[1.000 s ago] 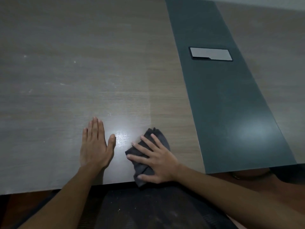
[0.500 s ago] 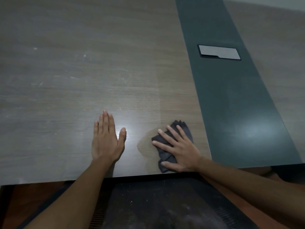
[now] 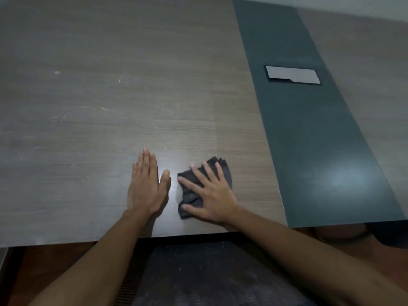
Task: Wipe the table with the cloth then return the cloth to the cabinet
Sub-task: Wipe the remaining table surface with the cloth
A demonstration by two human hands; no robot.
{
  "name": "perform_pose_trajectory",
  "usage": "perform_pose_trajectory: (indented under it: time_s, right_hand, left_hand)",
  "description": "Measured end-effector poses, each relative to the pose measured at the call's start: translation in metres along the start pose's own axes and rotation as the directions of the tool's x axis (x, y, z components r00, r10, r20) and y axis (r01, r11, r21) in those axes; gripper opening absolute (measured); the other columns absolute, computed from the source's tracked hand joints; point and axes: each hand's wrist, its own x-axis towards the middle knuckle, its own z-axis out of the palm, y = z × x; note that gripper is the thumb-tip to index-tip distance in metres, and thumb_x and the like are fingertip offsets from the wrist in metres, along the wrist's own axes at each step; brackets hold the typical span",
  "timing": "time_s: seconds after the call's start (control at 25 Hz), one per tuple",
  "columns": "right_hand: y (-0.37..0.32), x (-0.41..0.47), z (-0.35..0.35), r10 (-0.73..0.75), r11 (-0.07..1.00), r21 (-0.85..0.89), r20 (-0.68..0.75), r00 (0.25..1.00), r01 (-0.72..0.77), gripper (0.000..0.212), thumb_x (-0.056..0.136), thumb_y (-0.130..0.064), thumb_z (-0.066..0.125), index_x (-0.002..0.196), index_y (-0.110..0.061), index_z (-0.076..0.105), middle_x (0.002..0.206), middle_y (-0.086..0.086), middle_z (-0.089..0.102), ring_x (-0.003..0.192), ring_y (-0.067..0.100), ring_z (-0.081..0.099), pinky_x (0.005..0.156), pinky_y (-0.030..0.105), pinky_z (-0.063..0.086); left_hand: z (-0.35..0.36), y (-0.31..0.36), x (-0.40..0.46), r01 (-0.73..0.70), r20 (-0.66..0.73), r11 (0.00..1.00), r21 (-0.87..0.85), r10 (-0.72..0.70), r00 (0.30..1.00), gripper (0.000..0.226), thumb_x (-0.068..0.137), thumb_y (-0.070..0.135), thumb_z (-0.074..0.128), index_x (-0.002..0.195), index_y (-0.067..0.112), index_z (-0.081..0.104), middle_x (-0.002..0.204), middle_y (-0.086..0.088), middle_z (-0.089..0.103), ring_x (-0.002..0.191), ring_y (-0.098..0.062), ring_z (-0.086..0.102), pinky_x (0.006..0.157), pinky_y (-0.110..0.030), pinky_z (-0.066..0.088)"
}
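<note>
A crumpled dark grey cloth (image 3: 194, 191) is pressed flat under the spread right hand (image 3: 213, 195) near the wood-grain table (image 3: 88, 107) front edge; the left hand (image 3: 146, 186) is laid open, empty, just beside it.

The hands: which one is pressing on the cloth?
The right hand, fingers spread over the dark cloth. The left hand lies flat on the bare table.

The right hand (image 3: 212, 195) covers the near-right part of the cloth (image 3: 192, 191). The bench (image 3: 88, 107) is cut off at the left, far and right picture edges. Both forearms leave the near edge.
</note>
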Motion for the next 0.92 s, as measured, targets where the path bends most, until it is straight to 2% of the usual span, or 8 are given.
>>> perform_pose_trajectory:
  time_s: [0.08,0.28,0.44,0.68,0.92]
  right_hand:
    - [0.010,0.026,-0.004,0.101,0.995,0.002,0.010,0.995,-0.101,0.078,0.090,-0.082,0.030,0.159,-0.045,0.025,0.170,0.005,0.022,0.156,0.038,0.014,0.122,0.065,0.005]
    - [0.053,0.098,-0.007,0.216,0.976,-0.004,-0.023,0.976,-0.216,0.077,0.090,-0.082,0.028,0.158,-0.045,0.028,0.170,0.004,0.022,0.156,0.036,0.016,0.123,0.063,0.004]
    - [0.097,0.171,-0.011,0.301,0.954,0.011,0.004,0.954,-0.301,0.080,0.088,-0.084,0.019,0.159,-0.048,0.022,0.171,0.002,0.016,0.157,0.035,0.010,0.124,0.062,0.001]
    - [0.164,0.276,-0.015,0.362,0.932,0.007,0.014,0.932,-0.362,0.078,0.089,-0.084,0.020,0.159,-0.050,0.018,0.172,-0.001,0.012,0.158,0.033,0.007,0.125,0.058,-0.003]
    - [0.200,0.355,-0.023,0.391,0.920,0.007,0.037,0.920,-0.391,0.076,0.092,-0.083,0.022,0.160,-0.049,0.015,0.172,-0.001,0.008,0.158,0.034,0.003,0.125,0.058,-0.005]
  left_hand:
    - [-0.003,0.000,0.008,-0.001,-0.012,1.000,-0.001,0.001,1.000,0.079,0.096,0.057,0.000,0.157,0.009,-0.006,0.165,-0.006,-0.015,0.151,-0.013,-0.018,0.122,-0.031,-0.012]
    - [-0.010,0.003,0.063,-0.008,-0.034,1.000,0.021,0.008,0.999,0.076,0.097,0.056,0.001,0.158,0.009,-0.005,0.166,-0.007,-0.012,0.152,-0.014,-0.013,0.125,-0.036,-0.004]
    - [-0.019,0.000,0.134,-0.016,-0.041,0.998,0.053,0.018,0.999,0.077,0.098,0.056,0.002,0.158,0.008,-0.004,0.166,-0.008,-0.011,0.152,-0.016,-0.012,0.124,-0.036,-0.005]
    - [-0.027,-0.007,0.242,0.000,-0.032,0.997,0.076,0.002,0.999,0.080,0.097,0.058,0.000,0.158,0.006,-0.004,0.165,-0.010,-0.013,0.152,-0.018,-0.013,0.124,-0.036,-0.006]
    - [-0.028,-0.006,0.301,-0.027,-0.041,0.992,0.124,0.032,0.999,0.079,0.097,0.059,-0.002,0.157,0.009,-0.007,0.165,-0.007,-0.014,0.152,-0.015,-0.016,0.124,-0.037,-0.008]
